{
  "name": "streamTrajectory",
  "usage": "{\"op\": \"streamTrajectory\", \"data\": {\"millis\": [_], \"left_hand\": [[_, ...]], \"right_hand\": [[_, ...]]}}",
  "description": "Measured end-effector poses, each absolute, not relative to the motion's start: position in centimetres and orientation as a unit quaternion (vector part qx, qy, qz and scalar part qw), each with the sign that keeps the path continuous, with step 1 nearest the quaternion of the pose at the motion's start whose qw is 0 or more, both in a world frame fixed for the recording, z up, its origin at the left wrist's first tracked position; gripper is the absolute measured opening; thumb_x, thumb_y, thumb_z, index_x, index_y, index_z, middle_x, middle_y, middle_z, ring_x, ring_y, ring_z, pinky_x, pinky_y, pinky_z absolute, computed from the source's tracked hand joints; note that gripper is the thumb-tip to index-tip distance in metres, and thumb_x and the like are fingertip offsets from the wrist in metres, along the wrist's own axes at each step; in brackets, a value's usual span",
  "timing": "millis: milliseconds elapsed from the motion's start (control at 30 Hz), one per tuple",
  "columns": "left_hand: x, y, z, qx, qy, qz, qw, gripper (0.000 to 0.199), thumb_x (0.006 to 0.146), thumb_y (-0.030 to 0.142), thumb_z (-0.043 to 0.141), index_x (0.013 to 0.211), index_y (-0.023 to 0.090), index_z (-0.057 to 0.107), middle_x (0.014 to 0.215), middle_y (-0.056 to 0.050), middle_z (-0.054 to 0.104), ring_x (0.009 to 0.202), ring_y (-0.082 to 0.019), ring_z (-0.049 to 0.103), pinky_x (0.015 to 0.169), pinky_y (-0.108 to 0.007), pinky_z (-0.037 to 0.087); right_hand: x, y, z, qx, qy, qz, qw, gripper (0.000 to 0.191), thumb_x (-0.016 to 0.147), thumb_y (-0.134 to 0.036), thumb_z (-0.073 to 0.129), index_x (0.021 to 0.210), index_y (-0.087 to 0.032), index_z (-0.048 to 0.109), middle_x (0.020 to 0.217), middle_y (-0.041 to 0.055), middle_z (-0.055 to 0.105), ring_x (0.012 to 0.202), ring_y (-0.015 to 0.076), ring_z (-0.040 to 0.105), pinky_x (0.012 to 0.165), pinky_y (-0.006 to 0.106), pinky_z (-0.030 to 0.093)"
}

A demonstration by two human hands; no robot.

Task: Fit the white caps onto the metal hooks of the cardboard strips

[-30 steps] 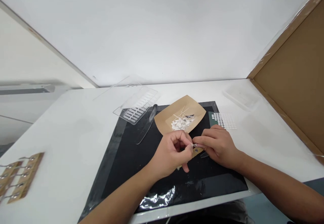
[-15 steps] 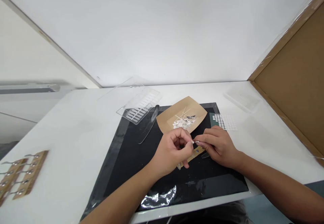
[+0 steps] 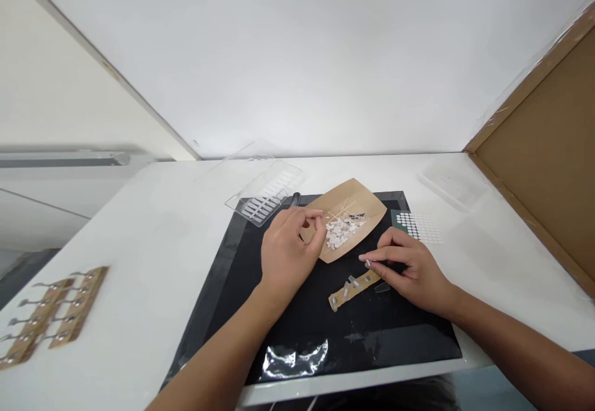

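My left hand point(image 3: 292, 247) is over the left edge of the cardboard tray point(image 3: 357, 191), its thumb and forefinger curled close together; whatever they pinch, if anything, is too small to make out. White scraps point(image 3: 341, 232) and thin sticks lie in the tray. My right hand point(image 3: 409, 268) pinches a small shiny piece point(image 3: 369, 263) between thumb and fingers, above the right end of a tan strip point(image 3: 346, 293). Small clear pieces stand on that strip, which lies on the black mat point(image 3: 307, 324).
A clear case with white labels point(image 3: 263, 203) sits behind my left hand. Dotted sticker sheet point(image 3: 418, 226) and a clear lid point(image 3: 449, 185) are at right. Wooden strips with metal hooks point(image 3: 77, 309) lie far left. A cardboard panel point(image 3: 543, 138) stands on the right.
My left hand has moved left, away from my right hand, uncovering the tan strip and the white scraps. It now covers most of the dark curved tool. The view has shifted slightly.
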State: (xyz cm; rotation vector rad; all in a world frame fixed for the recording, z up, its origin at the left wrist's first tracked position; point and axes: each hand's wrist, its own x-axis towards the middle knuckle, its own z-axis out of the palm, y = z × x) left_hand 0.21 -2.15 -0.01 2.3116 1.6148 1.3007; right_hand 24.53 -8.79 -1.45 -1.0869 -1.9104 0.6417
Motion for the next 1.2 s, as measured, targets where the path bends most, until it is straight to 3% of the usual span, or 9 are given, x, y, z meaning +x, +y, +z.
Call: {"op": "streamTrajectory", "data": {"millis": [167,500,733,1000,1200], "left_hand": [[-0.4,-1.5,-0.3,0.764,0.494,0.414,0.002,0.019,0.098,0.014,0.061,0.101,0.018,0.079,0.097,-0.004,0.082,0.088,-0.021,0.071,0.079,-0.034,0.056],[0.2,-2.7,1.2,0.876,0.255,0.389,0.129,0.011,0.095,0.012,0.066,0.102,0.018,0.072,0.089,-0.005,0.077,0.087,-0.021,0.066,0.083,-0.037,0.055],[0.4,-3.3,1.1,0.912,0.2,0.3,0.196,0.019,0.095,0.035,0.074,0.103,0.018,0.071,0.083,-0.005,0.073,0.078,-0.019,0.063,0.074,-0.034,0.053],[0.6,-4.1,1.0,0.921,0.218,0.258,0.196,0.047,0.083,0.057,0.086,0.101,0.017,0.07,0.083,-0.005,0.07,0.08,-0.022,0.062,0.069,-0.034,0.05],[0.9,-4.8,0.8,0.939,0.229,0.202,0.157,0.049,0.078,0.06,0.088,0.095,0.018,0.069,0.087,-0.005,0.07,0.081,-0.023,0.06,0.065,-0.033,0.047]], "right_hand": [[24.7,-8.8,-1.4,-0.453,-0.735,0.276,0.421,0.016,0.102,-0.027,0.072,0.111,-0.032,0.084,0.095,0.0031,0.065,0.084,0.0175,0.065,0.07,0.031,0.053],[24.9,-8.9,-1.1,-0.489,-0.689,0.307,0.438,0.011,0.094,-0.024,0.08,0.101,-0.031,0.085,0.093,0.0007,0.074,0.084,0.0171,0.071,0.075,0.031,0.057],[25.1,-8.9,-1.3,-0.501,-0.684,0.341,0.406,0.005,0.093,-0.024,0.081,0.09,-0.028,0.082,0.089,-0.0003,0.08,0.082,0.0183,0.075,0.077,0.033,0.058],[25.3,-9.3,-2.2,-0.477,-0.747,0.273,0.374,0.015,0.093,-0.019,0.081,0.102,-0.031,0.082,0.097,0.0001,0.082,0.093,0.0211,0.072,0.083,0.037,0.058],[24.9,-9.3,-2.0,-0.451,-0.792,0.236,0.337,0.012,0.092,-0.017,0.083,0.093,-0.029,0.081,0.103,0.0024,0.074,0.097,0.022,0.066,0.089,0.041,0.052]]}}
